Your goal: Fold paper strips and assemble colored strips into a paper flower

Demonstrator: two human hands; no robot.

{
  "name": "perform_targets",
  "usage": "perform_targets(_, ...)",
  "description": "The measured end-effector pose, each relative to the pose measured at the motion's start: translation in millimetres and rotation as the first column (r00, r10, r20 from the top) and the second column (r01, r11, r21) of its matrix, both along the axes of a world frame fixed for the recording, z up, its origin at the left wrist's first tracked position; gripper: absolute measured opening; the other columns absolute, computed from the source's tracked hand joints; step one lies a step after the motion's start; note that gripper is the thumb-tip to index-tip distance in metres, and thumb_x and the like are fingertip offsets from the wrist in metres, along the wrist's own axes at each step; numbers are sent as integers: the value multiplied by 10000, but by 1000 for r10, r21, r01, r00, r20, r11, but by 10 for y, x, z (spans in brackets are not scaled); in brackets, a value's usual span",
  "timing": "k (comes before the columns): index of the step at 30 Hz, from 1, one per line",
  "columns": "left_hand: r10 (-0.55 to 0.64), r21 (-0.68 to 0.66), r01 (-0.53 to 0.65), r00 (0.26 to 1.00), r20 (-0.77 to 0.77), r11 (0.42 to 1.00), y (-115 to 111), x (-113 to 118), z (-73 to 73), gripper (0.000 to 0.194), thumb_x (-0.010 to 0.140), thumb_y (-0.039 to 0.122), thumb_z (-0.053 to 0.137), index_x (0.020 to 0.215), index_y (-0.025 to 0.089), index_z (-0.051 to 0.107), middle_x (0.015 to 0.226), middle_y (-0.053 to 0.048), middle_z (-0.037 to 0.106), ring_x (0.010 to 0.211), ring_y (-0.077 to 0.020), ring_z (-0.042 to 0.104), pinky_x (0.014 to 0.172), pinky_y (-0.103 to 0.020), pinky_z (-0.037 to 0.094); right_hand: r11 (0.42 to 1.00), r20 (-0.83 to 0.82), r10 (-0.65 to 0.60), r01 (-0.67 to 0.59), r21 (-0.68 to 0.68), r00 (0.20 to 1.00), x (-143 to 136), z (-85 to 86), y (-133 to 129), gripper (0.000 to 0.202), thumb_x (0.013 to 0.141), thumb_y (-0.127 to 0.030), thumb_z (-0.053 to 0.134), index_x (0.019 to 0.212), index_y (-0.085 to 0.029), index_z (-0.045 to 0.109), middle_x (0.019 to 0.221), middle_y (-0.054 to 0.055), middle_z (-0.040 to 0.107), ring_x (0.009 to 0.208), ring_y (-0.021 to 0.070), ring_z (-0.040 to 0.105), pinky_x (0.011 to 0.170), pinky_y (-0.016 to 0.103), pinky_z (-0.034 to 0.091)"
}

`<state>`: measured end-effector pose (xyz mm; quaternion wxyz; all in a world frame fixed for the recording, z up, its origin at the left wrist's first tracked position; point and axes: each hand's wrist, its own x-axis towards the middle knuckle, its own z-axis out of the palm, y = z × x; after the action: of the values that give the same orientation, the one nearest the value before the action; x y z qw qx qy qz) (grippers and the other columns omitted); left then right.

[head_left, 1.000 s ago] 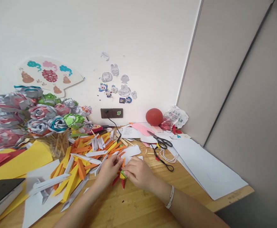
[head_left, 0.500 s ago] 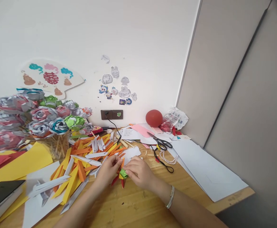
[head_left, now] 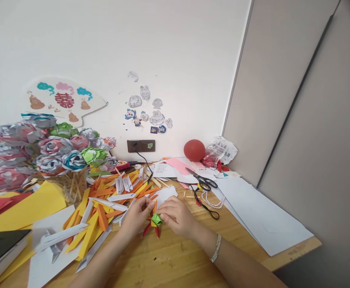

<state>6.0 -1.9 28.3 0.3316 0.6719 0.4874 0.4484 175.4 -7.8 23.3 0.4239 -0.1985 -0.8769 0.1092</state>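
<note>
A small folded-paper piece (head_left: 156,219) with a green middle and red, yellow and orange points is held between my two hands, low over the wooden table. My left hand (head_left: 139,213) pinches its left side, thumb against fingertips. From the right, my right hand (head_left: 176,216) grips its upper right edge with bent fingers. The fingertips hide part of the piece. Just left of my hands lies a heap of folded paper strips (head_left: 103,216) in orange, yellow and white.
Paper roses (head_left: 55,145) stand in a clear container at the left. Behind my right hand lie black scissors (head_left: 204,183), a bead string (head_left: 212,202) and a red balloon (head_left: 194,150). White sheets (head_left: 261,212) cover the right side; a dark-topped box (head_left: 4,250) sits front left.
The folded-paper piece has turned slightly, and its red points have shifted a little to the right. Both hands keep nearly the same place and grip.
</note>
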Motion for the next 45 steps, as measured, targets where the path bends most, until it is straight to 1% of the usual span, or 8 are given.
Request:
perform_targets(7,-95,-12,95,994,-55,995,-21,-3,65,267,742,423,472,617,187,459,546,53,418,515,-121,384,519,-232,319,997,-16,-78,78,-29,997,2,-13,25,246,879,-253,382,952,-190,608,849,39,664,791,159,543,762,315,379)
perform_targets(15,-6,48,11,994,-111,999,-40,11,75,272,749,410,463,580,198,444,528,55,405,515,-126,379,515,-233,312,1000,15,3,-3,26,1000,-5,-41,37,224,862,-233,402,900,-186,619,869,40,659,793,150,548,780,322,369)
perform_targets(22,-61,23,62,997,-52,998,12,-18,33,278,749,424,476,602,188,469,540,55,415,513,-117,379,507,-227,313,996,-50,-73,70,-62,996,-13,-16,15,261,870,-297,397,966,-188,614,869,52,646,824,163,526,776,326,378)
perform_targets(26,-49,-22,50,998,33,999,55,-37,-2,305,699,456,528,576,185,459,524,62,419,497,-110,383,498,-223,319,996,-20,-35,33,-82,999,-22,-14,8,263,873,-291,390,971,-202,618,896,46,634,866,166,509,808,335,367)
perform_targets(31,-101,-127,129,973,207,984,44,-33,-17,319,689,486,547,636,178,481,545,67,463,508,-106,435,521,-217,357,972,-205,-111,63,-226,972,39,3,48,321,853,-331,440,1148,-227,508,1105,64,538,1054,181,439,917,353,331)
perform_targets(36,-106,-175,178,928,357,968,4,-19,-28,307,695,467,578,686,168,508,570,59,497,502,-97,450,514,-210,362,920,-212,-80,-10,-391,974,55,-5,45,410,765,-352,580,1145,-222,495,1147,69,517,1102,205,424,943,370,319)
perform_targets(39,-142,-152,198,938,316,968,3,-12,-23,309,699,468,574,676,166,508,566,54,484,497,-98,436,504,-213,355,878,-217,-47,-64,-475,975,28,-41,39,456,741,-338,612,1161,-220,481,1156,76,507,1117,211,420,946,374,323)
perform_targets(45,-122,-95,145,970,210,985,-52,31,57,346,694,514,545,684,172,492,602,46,475,546,-110,447,538,-226,377,835,-213,-19,-102,-540,977,20,-44,36,502,705,-374,642,1152,-199,493,1160,92,495,1107,213,438,931,365,350)
